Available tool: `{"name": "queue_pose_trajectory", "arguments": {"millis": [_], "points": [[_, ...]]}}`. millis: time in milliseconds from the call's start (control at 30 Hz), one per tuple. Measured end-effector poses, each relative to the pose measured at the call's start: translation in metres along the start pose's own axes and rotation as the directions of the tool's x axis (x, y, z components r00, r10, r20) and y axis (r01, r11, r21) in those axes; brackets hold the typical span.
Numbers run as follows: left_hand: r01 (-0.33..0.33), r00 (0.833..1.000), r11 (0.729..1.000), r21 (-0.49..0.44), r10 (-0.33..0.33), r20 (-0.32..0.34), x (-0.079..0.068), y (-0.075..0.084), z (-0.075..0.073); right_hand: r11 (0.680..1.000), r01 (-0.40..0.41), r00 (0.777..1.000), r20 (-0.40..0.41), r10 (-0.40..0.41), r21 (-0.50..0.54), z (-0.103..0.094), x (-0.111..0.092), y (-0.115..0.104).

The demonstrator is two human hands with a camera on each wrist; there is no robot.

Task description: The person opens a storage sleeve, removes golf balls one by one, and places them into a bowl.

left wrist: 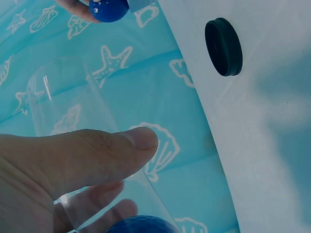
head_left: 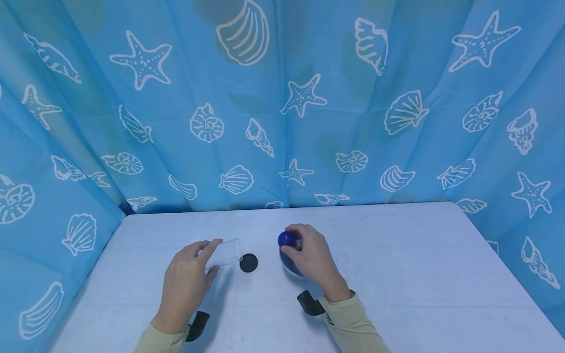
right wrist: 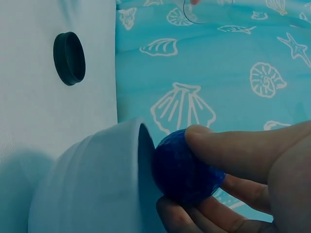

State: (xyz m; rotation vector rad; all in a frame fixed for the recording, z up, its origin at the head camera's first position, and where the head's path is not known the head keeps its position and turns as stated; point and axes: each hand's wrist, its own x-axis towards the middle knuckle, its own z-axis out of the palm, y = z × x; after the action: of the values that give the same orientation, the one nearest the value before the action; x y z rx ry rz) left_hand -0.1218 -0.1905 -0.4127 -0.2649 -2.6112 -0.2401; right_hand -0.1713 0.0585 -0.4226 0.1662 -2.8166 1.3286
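Observation:
My left hand (head_left: 187, 274) holds a clear cylindrical container (head_left: 227, 251) on its side above the table, its rim toward the right. In the left wrist view a blue dimpled ball (left wrist: 143, 226) shows at the frame's bottom edge, seemingly inside the container. With thumb and fingers my right hand (head_left: 312, 252) pinches a blue golf ball (head_left: 287, 239) at the rim of a pale bowl (right wrist: 92, 179). Much of the bowl is hidden by this hand in the head view. A round black lid (head_left: 249, 263) lies on the table between the hands.
A white-covered table (head_left: 419, 274) stretches out under both hands. Behind and beside it hangs a blue curtain (head_left: 273, 98) printed with white shells and starfish. Black wrist devices (head_left: 310, 303) sit at both sleeves.

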Motion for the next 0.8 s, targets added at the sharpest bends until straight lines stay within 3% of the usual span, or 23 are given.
{"name": "queue_pose_trajectory", "arguments": {"millis": [500, 800], "points": [[0.008, 1.000, 1.000, 0.008, -0.008, 0.013, 0.0002, 0.0013, -0.0001, 0.993, -0.023, 0.998, 0.051, 0.029, -0.115, -0.0021, 0.0003, 0.0022], [0.002, 1.000, 1.000, 0.013, -0.002, 0.007, 0.0001, 0.0014, 0.0000, 0.991, -0.035, 0.997, 0.061, 0.043, -0.131, -0.0007, 0.0005, 0.0033]]}}
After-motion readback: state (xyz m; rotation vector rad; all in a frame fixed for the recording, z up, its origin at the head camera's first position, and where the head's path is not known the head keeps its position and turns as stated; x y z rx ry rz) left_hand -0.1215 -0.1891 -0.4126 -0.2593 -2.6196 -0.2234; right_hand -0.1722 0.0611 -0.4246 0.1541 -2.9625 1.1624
